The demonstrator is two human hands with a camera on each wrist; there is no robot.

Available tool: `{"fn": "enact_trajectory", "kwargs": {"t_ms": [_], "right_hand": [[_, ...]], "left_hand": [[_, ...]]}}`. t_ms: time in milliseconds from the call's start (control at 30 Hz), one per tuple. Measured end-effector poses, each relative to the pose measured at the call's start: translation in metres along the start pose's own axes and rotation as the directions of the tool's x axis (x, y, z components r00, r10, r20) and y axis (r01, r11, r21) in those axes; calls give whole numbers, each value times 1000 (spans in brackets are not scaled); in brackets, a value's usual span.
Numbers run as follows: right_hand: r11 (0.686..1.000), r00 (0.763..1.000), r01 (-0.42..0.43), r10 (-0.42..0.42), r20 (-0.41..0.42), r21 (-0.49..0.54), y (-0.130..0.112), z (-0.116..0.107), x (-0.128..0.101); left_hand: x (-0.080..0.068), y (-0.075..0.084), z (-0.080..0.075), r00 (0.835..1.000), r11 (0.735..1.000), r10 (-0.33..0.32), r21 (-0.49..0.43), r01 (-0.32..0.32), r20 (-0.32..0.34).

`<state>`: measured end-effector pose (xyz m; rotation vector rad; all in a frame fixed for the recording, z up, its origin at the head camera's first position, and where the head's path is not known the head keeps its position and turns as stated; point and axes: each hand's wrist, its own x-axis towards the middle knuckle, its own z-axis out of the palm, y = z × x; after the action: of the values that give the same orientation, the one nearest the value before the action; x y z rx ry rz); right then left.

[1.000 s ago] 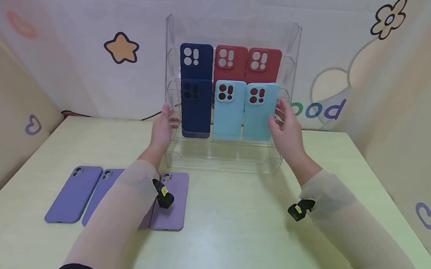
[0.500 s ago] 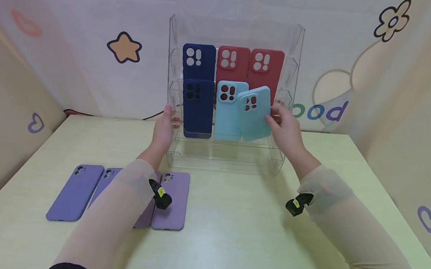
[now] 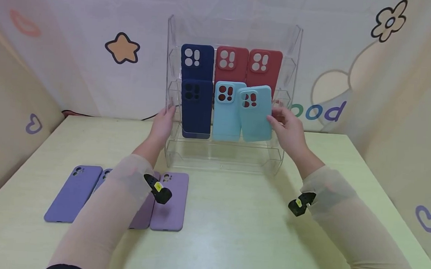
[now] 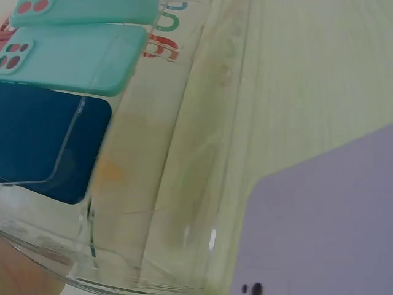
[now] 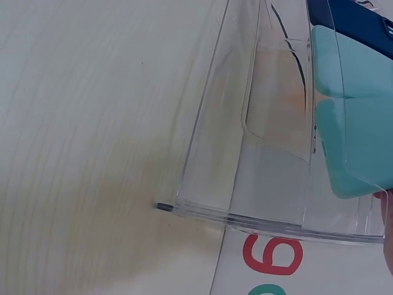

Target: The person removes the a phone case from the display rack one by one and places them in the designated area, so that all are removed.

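Note:
My right hand (image 3: 291, 131) pinches the right edge of a light blue phone case (image 3: 255, 116). That case leans to the left in the lower tier of a clear acrylic display rack (image 3: 221, 163), overlapping a second light blue case (image 3: 225, 118) beside it. In the right wrist view the pinched case (image 5: 359, 144) shows behind clear plastic, with fingertips at its edge. On the rack's left side, my left hand (image 3: 161, 127) holds the side panel; part of that hand (image 4: 27, 273) shows through the plastic in the left wrist view.
Two dark blue cases, a front one (image 3: 196, 112) and a rear one (image 3: 197, 63), and two red cases (image 3: 230, 71) also stand in the rack. Several purple cases (image 3: 72, 193) lie on the table (image 3: 239, 226) at the left, partly under my left arm. A printed cloth (image 3: 238, 4) hangs behind.
The right light blue case was upright one second ago; its top has since tipped left over its neighbour, with my right hand now pinching its edge. My left hand stays at the rack's side.

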<state>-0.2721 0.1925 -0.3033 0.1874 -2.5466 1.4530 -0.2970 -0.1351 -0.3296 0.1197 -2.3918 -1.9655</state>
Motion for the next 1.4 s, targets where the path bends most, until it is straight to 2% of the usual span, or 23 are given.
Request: {"fn": "enact_trajectory", "kwargs": {"t_ms": [67,133,267,567,667,733,833,967,1067,1200,1400], "right_hand": [[1000,1000,4,-4,-1,10,0,1,-1],[1000,1000,9,-9,-6,13,-1,1,-1],[999,1000,18,-18,-17,26,-1,2,-2],[998,997,36,-33,-71,41,4,4,0],[998,996,35,-30,-89,61,5,5,0],[997,995,26,-18,-97,79,4,4,0],[994,994,26,-15,-107,107,1,2,0],[979,985,97,-69,-161,177,-3,-2,2],[968,975,131,-88,-202,215,-6,-3,4],[967,980,99,-53,-194,234,-11,-5,3],[958,992,10,27,-122,287,-12,-11,-3]], "left_hand": [[1,-2,0,1000,999,-27,35,27,3],[1,-4,0,1000,999,-26,47,26,3],[0,-5,1,1000,999,-11,33,11,18],[1,-10,0,996,999,-33,-23,35,83],[-4,-5,0,994,998,-43,-40,48,104],[-13,3,0,993,998,-45,-44,50,111],[-13,2,0,993,998,-38,-53,44,109],[0,-12,0,994,998,-21,-49,26,106],[0,-12,0,994,999,-21,-39,25,111],[-2,-12,-1,993,998,-23,-47,29,120],[-4,-11,-2,991,998,-24,-55,32,132]]}}
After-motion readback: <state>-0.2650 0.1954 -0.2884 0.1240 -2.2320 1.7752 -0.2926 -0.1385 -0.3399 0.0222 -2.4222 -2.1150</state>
